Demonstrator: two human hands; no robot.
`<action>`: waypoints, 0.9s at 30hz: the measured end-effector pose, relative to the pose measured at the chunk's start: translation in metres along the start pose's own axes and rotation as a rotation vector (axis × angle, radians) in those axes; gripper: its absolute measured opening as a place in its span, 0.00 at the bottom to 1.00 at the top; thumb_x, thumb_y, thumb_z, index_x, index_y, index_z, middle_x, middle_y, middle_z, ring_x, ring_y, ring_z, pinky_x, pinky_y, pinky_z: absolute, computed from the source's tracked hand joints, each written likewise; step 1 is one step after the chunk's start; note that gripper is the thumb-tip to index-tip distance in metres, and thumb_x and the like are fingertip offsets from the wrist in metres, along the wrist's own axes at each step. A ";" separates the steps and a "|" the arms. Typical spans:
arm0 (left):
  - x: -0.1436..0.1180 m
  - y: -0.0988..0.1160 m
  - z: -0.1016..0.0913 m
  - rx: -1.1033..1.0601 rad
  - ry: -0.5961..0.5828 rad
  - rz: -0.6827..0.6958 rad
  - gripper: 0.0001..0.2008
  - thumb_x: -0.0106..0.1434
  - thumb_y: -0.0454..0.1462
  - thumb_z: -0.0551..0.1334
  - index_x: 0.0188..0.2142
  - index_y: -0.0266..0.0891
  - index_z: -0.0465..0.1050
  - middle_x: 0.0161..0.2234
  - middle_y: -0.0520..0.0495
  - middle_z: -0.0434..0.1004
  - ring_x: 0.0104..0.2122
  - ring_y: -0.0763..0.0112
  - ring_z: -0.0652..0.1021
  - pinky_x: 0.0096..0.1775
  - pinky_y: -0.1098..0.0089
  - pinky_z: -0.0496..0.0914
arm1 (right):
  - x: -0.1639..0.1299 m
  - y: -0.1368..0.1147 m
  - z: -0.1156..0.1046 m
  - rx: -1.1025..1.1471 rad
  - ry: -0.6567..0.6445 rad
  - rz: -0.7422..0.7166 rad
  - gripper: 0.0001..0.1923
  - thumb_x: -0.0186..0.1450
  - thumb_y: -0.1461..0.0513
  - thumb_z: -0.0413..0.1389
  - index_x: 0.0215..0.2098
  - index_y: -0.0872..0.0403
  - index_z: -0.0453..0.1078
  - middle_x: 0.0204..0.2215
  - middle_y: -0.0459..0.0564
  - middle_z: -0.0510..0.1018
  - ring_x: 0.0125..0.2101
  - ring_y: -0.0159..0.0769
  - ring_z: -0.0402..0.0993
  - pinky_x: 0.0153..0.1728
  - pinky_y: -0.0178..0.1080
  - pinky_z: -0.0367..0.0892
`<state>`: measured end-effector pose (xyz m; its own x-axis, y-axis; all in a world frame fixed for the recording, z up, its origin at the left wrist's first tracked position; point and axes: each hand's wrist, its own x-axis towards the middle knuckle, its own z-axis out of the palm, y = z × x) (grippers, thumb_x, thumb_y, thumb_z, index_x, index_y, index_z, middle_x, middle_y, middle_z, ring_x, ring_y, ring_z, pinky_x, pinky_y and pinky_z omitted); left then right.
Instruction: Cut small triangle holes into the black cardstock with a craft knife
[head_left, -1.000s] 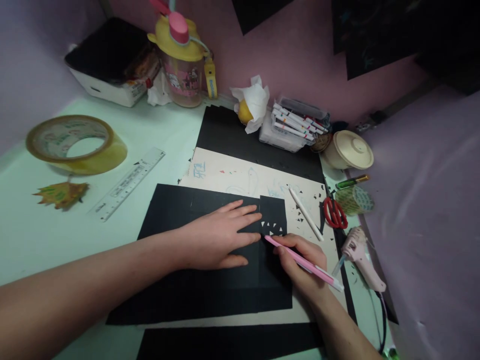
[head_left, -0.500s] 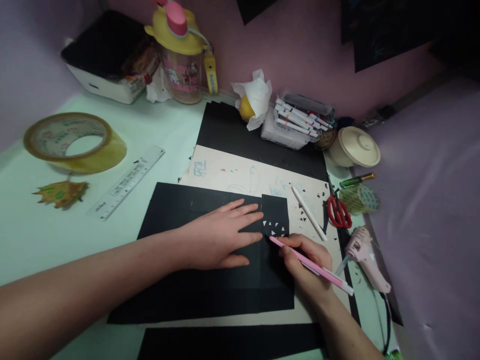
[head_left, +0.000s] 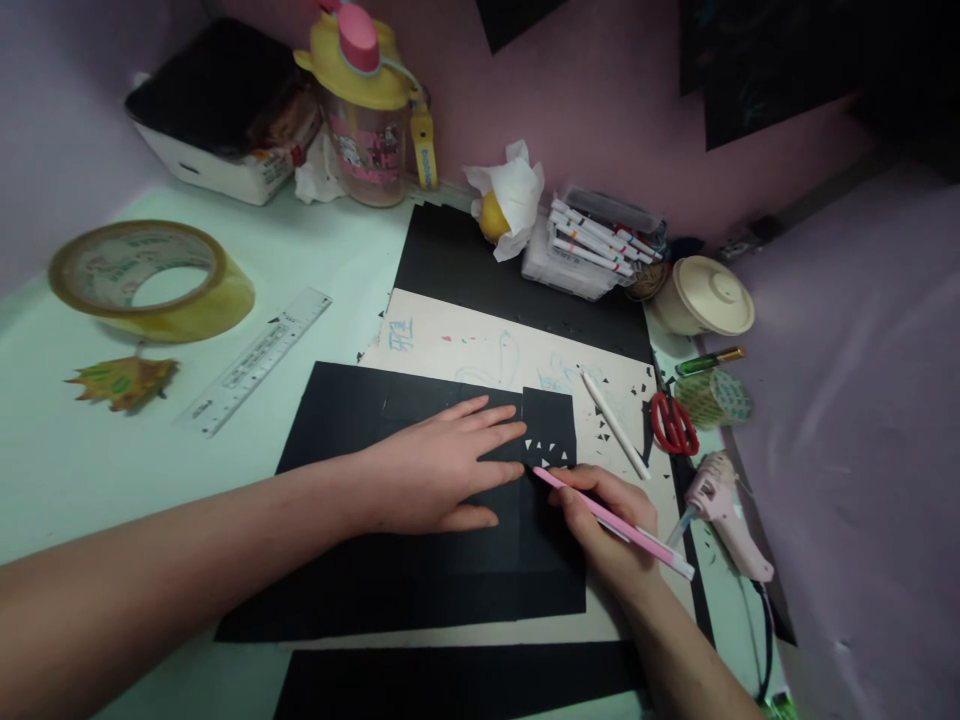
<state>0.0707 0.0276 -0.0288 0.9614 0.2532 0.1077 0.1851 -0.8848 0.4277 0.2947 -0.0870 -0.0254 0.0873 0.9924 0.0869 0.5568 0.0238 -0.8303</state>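
We are cutting black paper (head_left: 420, 580)
Left hand (head_left: 442, 470) is pressing it flat, open-palmed; right hand (head_left: 600, 520) is gripping the pink craft knife (head_left: 611, 522)

Bare desk (head_left: 315, 250) left (tape roll (head_left: 150, 280), ruler (head_left: 255, 362)); scissors (head_left: 673, 424) crowd the right.

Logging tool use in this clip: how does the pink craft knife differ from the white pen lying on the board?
The pink craft knife is gripped in the right hand, its tip on the black paper; the white pen lies loose on the beige board, untouched. The knife is pink with a white end; the pen is white all over. The knife's tip points up-left toward the left hand, while the pen slants down-right. Both are slim and stick-shaped.
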 end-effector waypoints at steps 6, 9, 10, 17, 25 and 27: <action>0.000 -0.001 0.001 -0.001 0.003 0.004 0.24 0.65 0.47 0.60 0.57 0.40 0.68 0.64 0.35 0.57 0.65 0.47 0.55 0.63 0.48 0.49 | 0.000 -0.001 0.001 0.007 0.007 0.013 0.05 0.63 0.63 0.56 0.34 0.51 0.76 0.26 0.44 0.79 0.25 0.30 0.74 0.27 0.31 0.67; -0.001 -0.001 0.002 -0.005 0.000 0.006 0.24 0.65 0.47 0.60 0.57 0.40 0.68 0.64 0.35 0.56 0.65 0.47 0.55 0.63 0.48 0.49 | 0.000 -0.001 0.002 -0.013 0.051 0.017 0.06 0.62 0.64 0.56 0.31 0.52 0.75 0.23 0.43 0.77 0.22 0.29 0.71 0.23 0.30 0.65; -0.001 -0.001 0.002 -0.007 0.000 0.007 0.24 0.65 0.47 0.60 0.57 0.41 0.68 0.64 0.35 0.56 0.65 0.48 0.55 0.63 0.48 0.49 | 0.000 -0.001 0.002 -0.021 0.064 0.018 0.06 0.62 0.64 0.56 0.30 0.52 0.75 0.22 0.43 0.77 0.22 0.29 0.71 0.23 0.31 0.64; -0.001 -0.001 0.001 -0.007 -0.001 0.007 0.24 0.65 0.47 0.60 0.57 0.40 0.68 0.64 0.35 0.56 0.65 0.47 0.55 0.63 0.48 0.49 | 0.000 0.001 0.000 -0.028 0.024 0.023 0.06 0.63 0.64 0.56 0.34 0.51 0.76 0.23 0.43 0.78 0.23 0.30 0.72 0.24 0.31 0.65; -0.001 -0.002 0.002 -0.020 0.008 0.004 0.23 0.65 0.47 0.60 0.57 0.41 0.68 0.65 0.37 0.56 0.66 0.49 0.55 0.64 0.49 0.48 | -0.001 0.000 0.002 -0.026 0.037 0.021 0.06 0.63 0.63 0.56 0.30 0.53 0.75 0.22 0.44 0.76 0.22 0.30 0.70 0.24 0.32 0.64; -0.001 -0.002 0.002 -0.014 0.002 0.005 0.23 0.65 0.47 0.60 0.57 0.41 0.68 0.65 0.37 0.56 0.66 0.49 0.55 0.64 0.49 0.48 | -0.001 0.000 0.002 -0.043 0.062 0.027 0.07 0.63 0.63 0.55 0.29 0.53 0.74 0.21 0.43 0.75 0.21 0.30 0.69 0.23 0.32 0.63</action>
<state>0.0698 0.0286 -0.0313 0.9619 0.2495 0.1116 0.1775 -0.8806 0.4393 0.2932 -0.0878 -0.0263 0.1533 0.9831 0.1001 0.5886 -0.0095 -0.8084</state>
